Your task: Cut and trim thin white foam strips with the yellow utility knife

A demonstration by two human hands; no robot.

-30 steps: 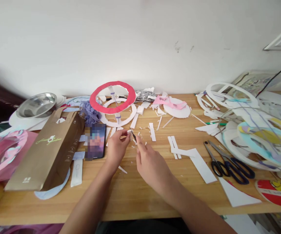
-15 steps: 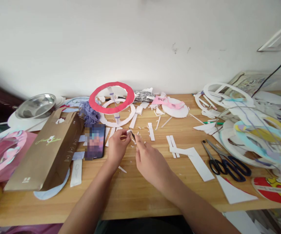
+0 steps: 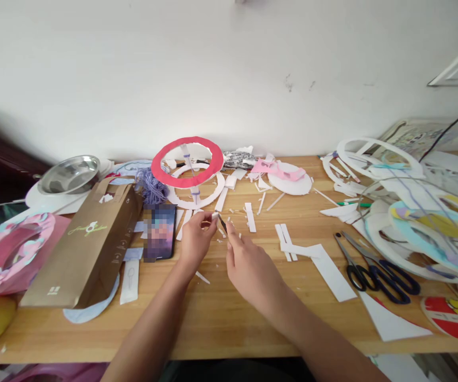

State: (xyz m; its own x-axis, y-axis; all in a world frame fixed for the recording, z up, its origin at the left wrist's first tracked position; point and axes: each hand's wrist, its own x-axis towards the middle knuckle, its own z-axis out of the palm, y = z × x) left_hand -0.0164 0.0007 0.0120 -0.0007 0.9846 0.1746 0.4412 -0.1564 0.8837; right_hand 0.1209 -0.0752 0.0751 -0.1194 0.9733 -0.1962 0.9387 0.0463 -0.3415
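Staying pinched together, left hand (image 3: 197,239) and right hand (image 3: 248,262) hold a white scrap (image 3: 215,215).

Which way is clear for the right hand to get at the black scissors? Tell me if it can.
Probably yes. The right hand pinches a small dark tool near the table's middle; the black scissors lie open to its right, with only flat white paper strips between them. It would need to free its grip first.
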